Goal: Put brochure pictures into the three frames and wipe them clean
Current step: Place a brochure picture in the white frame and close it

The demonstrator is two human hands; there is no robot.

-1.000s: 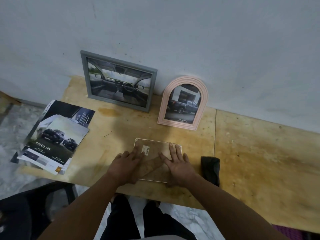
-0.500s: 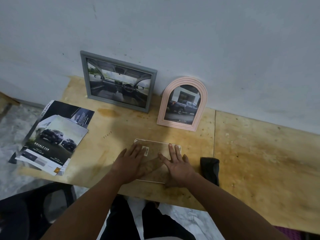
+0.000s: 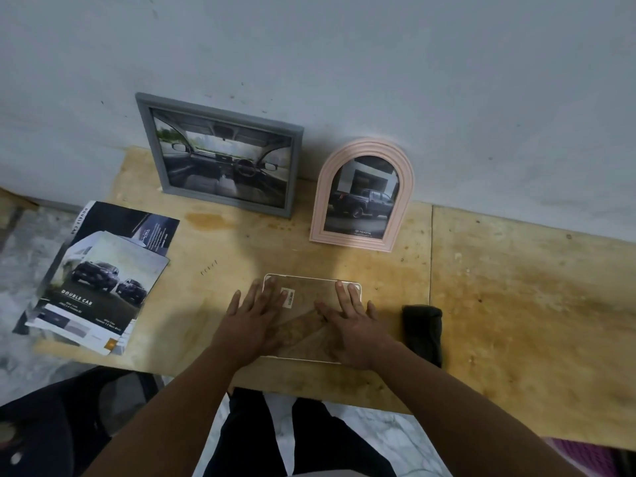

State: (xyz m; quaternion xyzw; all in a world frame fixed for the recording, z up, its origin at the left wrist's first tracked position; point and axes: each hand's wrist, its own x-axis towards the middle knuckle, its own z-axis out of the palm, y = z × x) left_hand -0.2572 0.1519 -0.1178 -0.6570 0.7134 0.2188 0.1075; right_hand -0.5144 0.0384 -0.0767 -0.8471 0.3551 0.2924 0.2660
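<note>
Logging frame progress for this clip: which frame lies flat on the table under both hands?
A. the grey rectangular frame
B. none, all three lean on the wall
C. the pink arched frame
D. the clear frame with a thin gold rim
D: the clear gold-rimmed frame lies flat under the left hand and right hand, while the grey frame and pink arched frame stand against the wall.

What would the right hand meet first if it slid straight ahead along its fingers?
The right hand lies flat on the third frame; past its far edge is bare wooden tabletop, then probably the pink arched frame.
</note>
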